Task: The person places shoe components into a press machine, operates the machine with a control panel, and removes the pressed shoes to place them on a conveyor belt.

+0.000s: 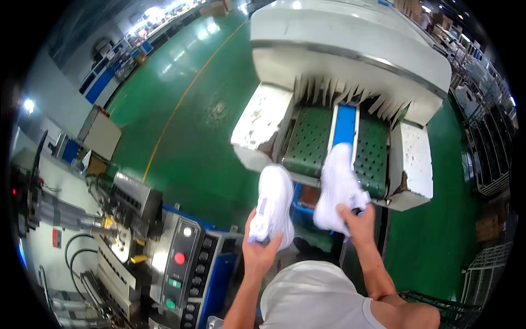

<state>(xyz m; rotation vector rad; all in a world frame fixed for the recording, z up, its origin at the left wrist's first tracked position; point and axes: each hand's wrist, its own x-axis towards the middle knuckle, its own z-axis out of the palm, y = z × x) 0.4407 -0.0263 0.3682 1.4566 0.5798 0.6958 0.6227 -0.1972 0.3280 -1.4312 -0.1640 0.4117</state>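
One white shoe (275, 197) with a pale purple mark is gripped at its heel end by my left hand (261, 248), toe pointing away from me. At the heel of a second white shoe (336, 192), my right hand (359, 223) is closed with the thumb along its side. That shoe's toe reaches over the near end of a conveyor; I cannot tell whether it touches. The conveyor has a perforated green belt (309, 137) and a blue strip (345, 125) down its middle.
A big white machine (350, 66) stands ahead, with hanging flaps (323, 90) over its opening. Left of me is a machine with a button panel (179, 257). Wire racks (485, 142) line the right side. A yellow line (183, 104) crosses the green floor.
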